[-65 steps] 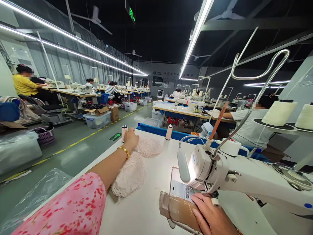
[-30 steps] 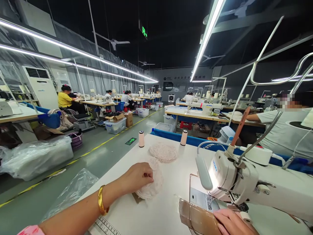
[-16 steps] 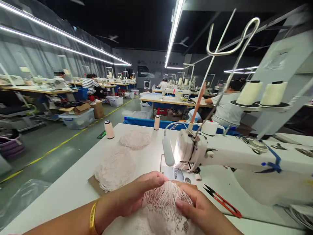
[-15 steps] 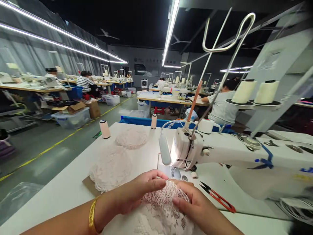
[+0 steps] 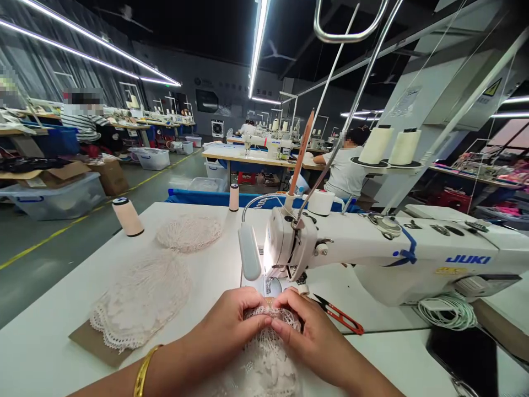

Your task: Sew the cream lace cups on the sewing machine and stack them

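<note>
Both of my hands pinch the edge of a pale lace piece [image 5: 268, 364] just in front of the sewing machine's [image 5: 297, 242] needle area. My left hand [image 5: 237, 322], with a gold bangle at the wrist, grips the edge from the left. From the right, my right hand [image 5: 303, 331] holds the same edge, the two thumbs nearly touching. Below the hands the lace hangs toward me in gathered folds. Beyond the fingertips lies the metal needle plate [image 5: 273, 285], lit by a small lamp [image 5: 249, 253]. Red-handled thread snips [image 5: 341, 318] rest right of my right hand.
Two lace pieces, one nearer [image 5: 142, 300] and one farther [image 5: 188, 232], lie left on the white table, the nearer on brown card [image 5: 99, 344]. Thread spools [image 5: 127, 216] stand behind. A dark phone-like object [image 5: 463, 358] lies at right. Co-workers [image 5: 347, 165] sit at other tables.
My hands have drawn closer together on the lace edge, thumbs now meeting. The lace's loose threads no longer show spread between them. The view has turned to the right.
</note>
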